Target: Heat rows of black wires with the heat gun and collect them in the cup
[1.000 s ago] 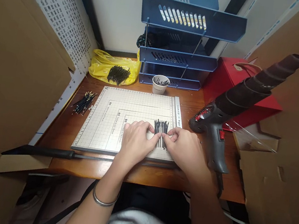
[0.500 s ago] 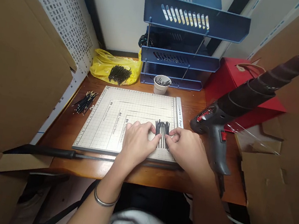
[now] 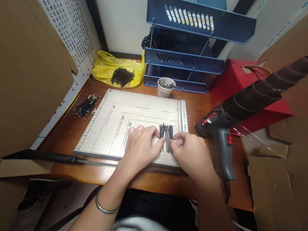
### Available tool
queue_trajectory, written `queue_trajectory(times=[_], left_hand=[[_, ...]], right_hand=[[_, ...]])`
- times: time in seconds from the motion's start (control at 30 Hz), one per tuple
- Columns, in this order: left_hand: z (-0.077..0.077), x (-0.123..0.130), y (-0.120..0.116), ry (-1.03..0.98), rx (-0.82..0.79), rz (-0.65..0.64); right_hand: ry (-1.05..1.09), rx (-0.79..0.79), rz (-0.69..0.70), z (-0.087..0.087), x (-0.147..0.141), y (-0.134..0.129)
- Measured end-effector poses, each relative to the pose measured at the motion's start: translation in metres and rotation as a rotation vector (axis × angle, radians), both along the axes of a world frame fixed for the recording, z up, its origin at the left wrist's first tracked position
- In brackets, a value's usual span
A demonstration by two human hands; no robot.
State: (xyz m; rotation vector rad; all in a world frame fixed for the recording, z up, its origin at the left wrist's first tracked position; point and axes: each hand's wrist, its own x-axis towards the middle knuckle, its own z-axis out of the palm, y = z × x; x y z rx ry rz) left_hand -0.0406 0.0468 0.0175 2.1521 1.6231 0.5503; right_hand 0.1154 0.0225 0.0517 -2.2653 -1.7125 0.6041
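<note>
A row of short black wires (image 3: pixel 168 134) with pale ends lies side by side on the right part of a gridded paper trimmer board (image 3: pixel 98 132). At the row's left side, my left hand (image 3: pixel 143 143) is closed, thumb and fingers on the wires. My right hand (image 3: pixel 191 153) pinches the row's right side in the same manner. Some wires are hidden under my fingertips. Along the board's near edge runs the trimmer's blade arm with a black handle (image 3: pixel 52 156).
Left of the board lies a loose bundle of black wires (image 3: pixel 87 106). Behind it, a yellow plastic bag (image 3: pixel 100 69) carries more dark pieces. A filled white cup (image 3: pixel 164 91) stands before a blue rack (image 3: pixel 185 61). A heat gun (image 3: pixel 225 120) and red box (image 3: pixel 231 79) are at right.
The wires between my hands sit slightly closer together and some slant differently. My hands stay in nearly the same place, and the whole view has shifted slightly.
</note>
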Motion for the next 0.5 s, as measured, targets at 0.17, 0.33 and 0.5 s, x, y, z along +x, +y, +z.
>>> queue_trajectory(times=[0.17,0.33,0.5], left_hand=[[0.008,-0.003,-0.003,-0.127,-0.058,-0.04],[0.015,-0.003,-0.002,-0.208,-0.106,-0.136],[0.015,0.006,0.005,-0.147,-0.096,-0.193]], right_hand=[[0.011,0.021,0.015,0.002,0.0,-0.001],[0.008,0.025,0.041,0.0,0.001,-0.003],[-0.016,0.014,0.054,0.0,0.002,-0.003]])
